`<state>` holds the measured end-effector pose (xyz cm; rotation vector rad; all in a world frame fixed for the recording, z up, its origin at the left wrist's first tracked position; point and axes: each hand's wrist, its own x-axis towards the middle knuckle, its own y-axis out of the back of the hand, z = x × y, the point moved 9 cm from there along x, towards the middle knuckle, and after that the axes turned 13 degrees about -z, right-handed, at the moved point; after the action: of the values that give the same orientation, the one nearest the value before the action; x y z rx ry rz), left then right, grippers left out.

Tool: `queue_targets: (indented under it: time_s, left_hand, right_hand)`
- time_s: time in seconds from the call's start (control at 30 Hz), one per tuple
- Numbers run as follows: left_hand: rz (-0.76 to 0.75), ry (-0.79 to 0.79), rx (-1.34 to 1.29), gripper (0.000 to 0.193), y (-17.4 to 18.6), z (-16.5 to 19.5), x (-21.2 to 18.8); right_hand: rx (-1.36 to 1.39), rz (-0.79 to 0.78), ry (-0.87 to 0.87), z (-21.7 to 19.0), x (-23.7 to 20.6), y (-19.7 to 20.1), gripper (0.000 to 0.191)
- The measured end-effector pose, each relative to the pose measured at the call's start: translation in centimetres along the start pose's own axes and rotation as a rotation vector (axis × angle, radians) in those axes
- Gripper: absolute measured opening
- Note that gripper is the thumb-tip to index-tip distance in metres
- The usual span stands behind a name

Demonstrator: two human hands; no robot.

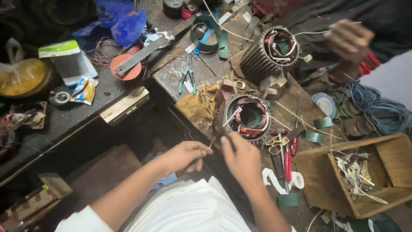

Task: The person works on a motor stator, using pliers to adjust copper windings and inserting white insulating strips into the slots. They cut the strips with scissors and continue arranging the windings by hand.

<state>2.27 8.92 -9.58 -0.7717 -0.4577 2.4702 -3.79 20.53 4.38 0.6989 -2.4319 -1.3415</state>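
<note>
Left hand (185, 157) pinched on a thin strip (216, 139), fingers clenched around its near end. Right hand (243, 159) just beside, fingers closed on the same strip. Long axis slanting up and away toward the stator (246, 117), just beyond both fingertips on the worktop (300, 92); right hand nearer.

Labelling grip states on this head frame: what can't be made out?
Head view only:
- Left hand: pinches a thin strip; motion blur hides its fingertips.
- Right hand: back faces the camera, so its grip is hidden.
- Stator: winding detail too small.
- Co-worker's hand: blurred.
</note>
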Motion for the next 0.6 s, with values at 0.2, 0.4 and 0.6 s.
queue_targets:
  time_s: [0.2,0.4,0.6]
  left_hand:
    - [0.619,-0.474,0.862,0.025,1.7,7.6,-7.2]
    - [0.623,-0.417,1.721,0.021,-2.0,10.0,-9.0]
    - [0.584,-0.394,1.634,0.026,-1.9,9.9,-8.7]
  right_hand:
    - [-0.193,0.113,0.046,-2.5,-0.6,2.2,0.011]
    - [-0.322,-0.026,0.0,-1.8,-0.3,-2.3,0.01]
    - [-0.187,-0.084,0.038,-1.4,0.3,-2.8,0.011]
